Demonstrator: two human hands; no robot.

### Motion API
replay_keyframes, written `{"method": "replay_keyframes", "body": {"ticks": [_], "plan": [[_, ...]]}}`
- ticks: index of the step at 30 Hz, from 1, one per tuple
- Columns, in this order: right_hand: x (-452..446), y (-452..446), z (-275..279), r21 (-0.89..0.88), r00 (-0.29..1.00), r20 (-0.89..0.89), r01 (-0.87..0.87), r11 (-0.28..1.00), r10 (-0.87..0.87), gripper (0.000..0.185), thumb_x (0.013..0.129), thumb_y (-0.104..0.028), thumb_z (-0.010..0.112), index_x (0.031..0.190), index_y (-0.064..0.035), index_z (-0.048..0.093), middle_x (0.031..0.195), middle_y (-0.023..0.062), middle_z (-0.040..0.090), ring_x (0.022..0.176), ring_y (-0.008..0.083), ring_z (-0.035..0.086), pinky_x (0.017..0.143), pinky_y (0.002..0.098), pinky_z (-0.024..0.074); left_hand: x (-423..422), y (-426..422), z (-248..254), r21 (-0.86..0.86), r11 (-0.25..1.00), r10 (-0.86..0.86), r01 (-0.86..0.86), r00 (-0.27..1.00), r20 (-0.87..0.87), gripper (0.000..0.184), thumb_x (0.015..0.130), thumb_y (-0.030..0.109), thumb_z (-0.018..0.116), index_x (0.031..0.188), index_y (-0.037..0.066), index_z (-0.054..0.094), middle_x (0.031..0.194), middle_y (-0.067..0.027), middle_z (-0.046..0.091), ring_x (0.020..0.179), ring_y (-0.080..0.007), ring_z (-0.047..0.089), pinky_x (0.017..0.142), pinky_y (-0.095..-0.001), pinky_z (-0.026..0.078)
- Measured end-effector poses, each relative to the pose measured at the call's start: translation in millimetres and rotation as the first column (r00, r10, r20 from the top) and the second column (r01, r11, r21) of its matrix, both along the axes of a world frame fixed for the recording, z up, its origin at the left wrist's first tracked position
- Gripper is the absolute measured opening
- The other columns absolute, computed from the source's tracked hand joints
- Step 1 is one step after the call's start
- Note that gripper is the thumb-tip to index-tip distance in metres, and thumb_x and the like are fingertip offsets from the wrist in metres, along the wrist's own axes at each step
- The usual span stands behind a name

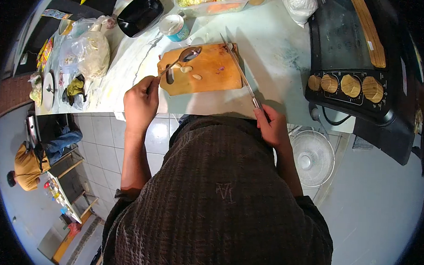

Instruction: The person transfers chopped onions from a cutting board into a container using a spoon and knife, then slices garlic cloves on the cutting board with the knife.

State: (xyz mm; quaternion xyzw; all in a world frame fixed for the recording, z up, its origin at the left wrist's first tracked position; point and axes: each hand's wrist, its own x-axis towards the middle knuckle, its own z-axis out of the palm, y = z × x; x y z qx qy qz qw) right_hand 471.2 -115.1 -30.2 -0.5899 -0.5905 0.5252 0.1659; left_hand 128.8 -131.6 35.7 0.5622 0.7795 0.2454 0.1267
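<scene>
A wooden cutting board [209, 76] lies at the front of the counter with several pale garlic cloves [186, 69] on its left part. My left hand [141, 102] is closed around the handle of a metal spoon [190, 53], whose bowl hangs over or rests on the board's upper left; I cannot tell which. In my right hand [272, 127], at the counter's front edge, is a knife [242, 75]. Its long blade points away from me, across the board's right end. Small purple bits [221, 68] stick to the board.
Behind the board stand a blue-and-white cup [173, 27], a black bowl [140, 15] and a clear container of cut vegetables [211, 9]. A black oven [349, 86] with wooden knobs is at right, plastic bags [91, 53] at left. A fan [309, 158] and another person [29, 166] are beyond the counter.
</scene>
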Motion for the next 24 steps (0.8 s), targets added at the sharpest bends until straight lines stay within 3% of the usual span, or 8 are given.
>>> {"method": "replay_keyframes", "body": {"ticks": [1,5,7,10,14,19,24], "plan": [[1,0,-2,0.005,1.000,0.015,0.001,1.000,-0.001,0.031,0.097,-0.030,0.058,0.097,-0.0002,0.065,0.063,0.0126,0.057,0.058,0.0153,0.056,0.055,0.0342,0.0432,1,0,0,0.001,1.000,-0.002,0.002,1.000,0.000,0.015,0.092,0.016,0.066,0.090,0.002,0.070,0.064,-0.0187,0.060,0.052,-0.0326,0.055,0.053,-0.0356,0.045],[1,-1,6,0.025,0.997,0.057,-0.060,0.998,0.059,0.030,0.097,-0.030,0.059,0.099,-0.0003,0.065,0.063,0.0146,0.057,0.058,0.0143,0.055,0.055,0.0342,0.0430,13,-3,5,-0.052,0.998,-0.020,0.024,0.996,0.082,0.017,0.091,0.017,0.066,0.089,0.001,0.071,0.066,-0.0187,0.062,0.054,-0.0318,0.060,0.054,-0.0354,0.047],[-2,-3,10,-0.010,0.999,0.013,-0.044,0.999,0.044,0.026,0.098,-0.024,0.058,0.091,0.0001,0.064,0.064,-0.0027,0.053,0.061,0.0055,0.046,0.055,0.0255,0.0368,25,-5,4,-0.109,0.994,0.017,-0.002,0.990,0.143,0.019,0.091,0.019,0.067,0.086,0.000,0.071,0.065,-0.0189,0.061,0.053,-0.0302,0.061,0.054,-0.0355,0.047],[-3,-8,-1,-0.024,0.997,-0.080,0.001,1.000,-0.003,0.023,0.098,-0.022,0.059,0.092,0.0001,0.065,0.065,-0.0034,0.051,0.063,0.0053,0.045,0.056,0.0252,0.0366,35,-8,-1,-0.120,0.992,-0.009,0.033,0.981,0.192,0.021,0.092,0.020,0.066,0.087,0.000,0.071,0.063,-0.0184,0.061,0.053,-0.0294,0.061,0.054,-0.0353,0.047],[-1,-8,0,-0.030,0.999,-0.032,-0.028,0.999,0.027,0.022,0.098,-0.021,0.059,0.093,0.0004,0.065,0.066,-0.0038,0.050,0.063,0.0049,0.043,0.055,0.0246,0.0361,38,-10,-7,-0.100,0.995,0.004,0.017,0.980,0.201,0.023,0.092,0.021,0.066,0.087,-0.001,0.070,0.061,-0.0169,0.060,0.051,-0.0260,0.058,0.053,-0.0340,0.046],[1,-5,8,-0.024,0.999,-0.035,-0.034,0.999,0.033,0.024,0.098,-0.021,0.059,0.094,0.0017,0.064,0.065,-0.0033,0.049,0.063,0.0051,0.042,0.055,0.0249,0.0356,32,-11,5,-0.175,0.981,0.132,-0.090,0.959,0.249,0.026,0.093,0.023,0.065,0.091,-0.002,0.071,0.061,-0.0129,0.061,0.051,-0.0159,0.053,0.053,-0.0314,0.044],[2,-10,7,0.033,1.000,-0.020,-0.022,0.999,0.023,0.025,0.097,-0.022,0.060,0.097,0.0021,0.065,0.064,-0.0016,0.049,0.062,0.0061,0.042,0.055,0.0255,0.0362,26,-13,26,-0.267,0.954,0.204,-0.135,0.946,0.252,0.031,0.091,0.028,0.064,0.088,-0.001,0.073,0.068,-0.0126,0.068,0.057,-0.0154,0.059,0.059,-0.0317,0.047]]}}
